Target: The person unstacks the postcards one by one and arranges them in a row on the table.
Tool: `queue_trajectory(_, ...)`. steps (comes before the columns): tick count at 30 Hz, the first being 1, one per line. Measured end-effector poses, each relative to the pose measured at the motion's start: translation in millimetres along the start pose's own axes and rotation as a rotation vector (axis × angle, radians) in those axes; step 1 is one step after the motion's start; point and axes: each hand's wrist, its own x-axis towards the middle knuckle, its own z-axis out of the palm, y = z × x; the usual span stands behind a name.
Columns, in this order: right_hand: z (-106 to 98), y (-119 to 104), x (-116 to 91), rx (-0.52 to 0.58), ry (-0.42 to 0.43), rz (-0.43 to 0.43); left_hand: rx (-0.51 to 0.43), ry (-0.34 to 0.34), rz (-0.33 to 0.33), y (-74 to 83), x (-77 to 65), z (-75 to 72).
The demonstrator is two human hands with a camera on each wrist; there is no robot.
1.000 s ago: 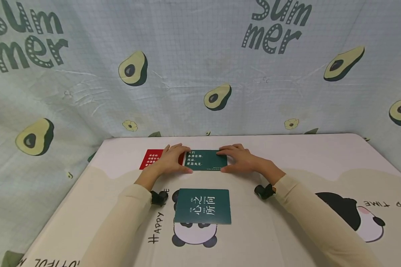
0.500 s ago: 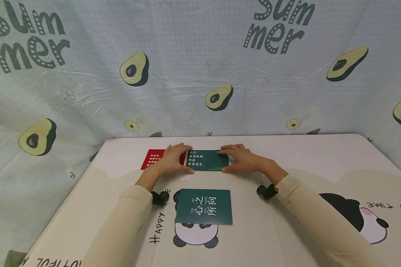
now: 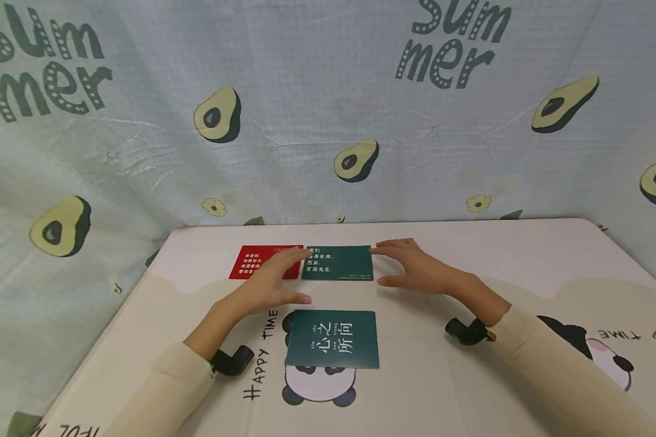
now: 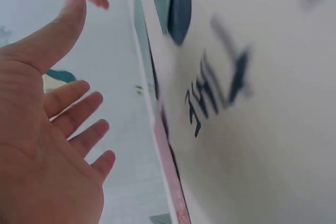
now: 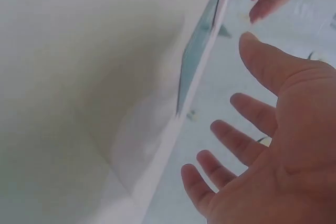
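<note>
A red card [image 3: 249, 261] with white writing and a dark green card [image 3: 341, 264] lie side by side near the table's far edge. Closer to the person is a second green card [image 3: 332, 338] with large white characters, flat on a printed panda. My left hand [image 3: 265, 284] hovers over the red card's right part, partly covering it; its fingers are spread and hold nothing. Just off the right end of the far green card is my right hand [image 3: 418, 267], raised and empty. Both wrist views show the fingers apart, with nothing between thumb and fingers.
The table [image 3: 415, 364] wears a pale cover printed with pandas and lettering. Behind it hangs a light curtain [image 3: 295, 109] with avocados. Each wrist carries a small black camera, one left [image 3: 232, 361] and one right [image 3: 466, 331].
Both hands have let go of the far green card's ends and lifted. The left moved back toward the person and left, baring more of the red card; the right moved right. The cards stayed put.
</note>
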Motion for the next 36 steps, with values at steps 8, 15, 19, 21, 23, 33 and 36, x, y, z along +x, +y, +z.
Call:
queue_trajectory(8,8,-20,-35,0.061,-0.003,-0.034,-0.125,-0.038,0.002,16.5,-44.0,6.6)
queue_trajectory(15,21,-33,-55,0.133,-0.051,-0.047,-0.153,-0.106,-0.024,16.2,-63.4,17.0)
queue_trajectory(19,29,-40,-61,0.185,-0.066,-0.060,-0.154,-0.130,-0.025,12.8,-67.5,21.1)
queue_trajectory(21,33,-43,-61,0.189,-0.082,-0.064,-0.150,-0.135,-0.027,11.0,-69.3,22.9)
queue_trajectory(23,38,-46,-61,0.183,-0.101,-0.067,-0.143,-0.138,-0.026,9.5,-70.5,24.9)
queue_trajectory(33,47,-55,-62,0.098,-0.128,-0.069,-0.085,-0.139,0.001,8.4,-71.8,26.7)
queue_trajectory(36,48,-56,-64,0.068,-0.135,-0.079,-0.075,-0.141,0.003,8.9,-71.3,26.8)
